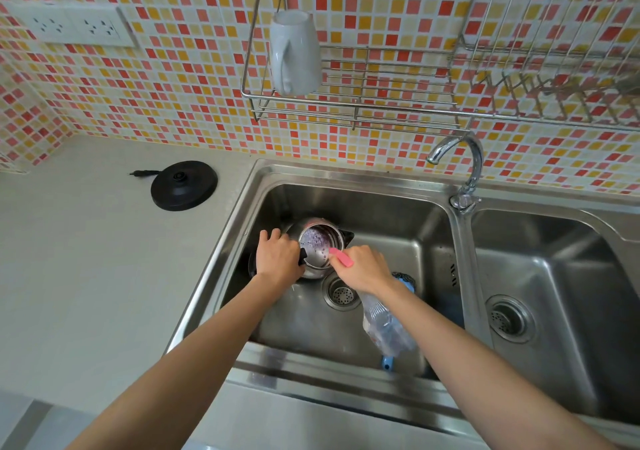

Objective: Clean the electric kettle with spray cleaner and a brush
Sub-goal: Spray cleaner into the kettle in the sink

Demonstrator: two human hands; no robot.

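Note:
A steel electric kettle (320, 241) stands in the left sink basin (398, 241) with its lid open, purple foamy droplets inside. My left hand (278, 255) grips its black handle on the left side. My right hand (363, 267) holds a clear spray bottle (384, 325) with a pink nozzle (341, 257) aimed into the kettle's mouth. A blue-handled brush (388, 363) lies in the basin under my right forearm, mostly hidden by the bottle.
The black kettle base (183, 189) with its plug sits on the grey counter (86, 259) to the left. A curved tap (464, 169) stands between the two basins. A white mug (294, 52) hangs on the wire rack (381, 103) above.

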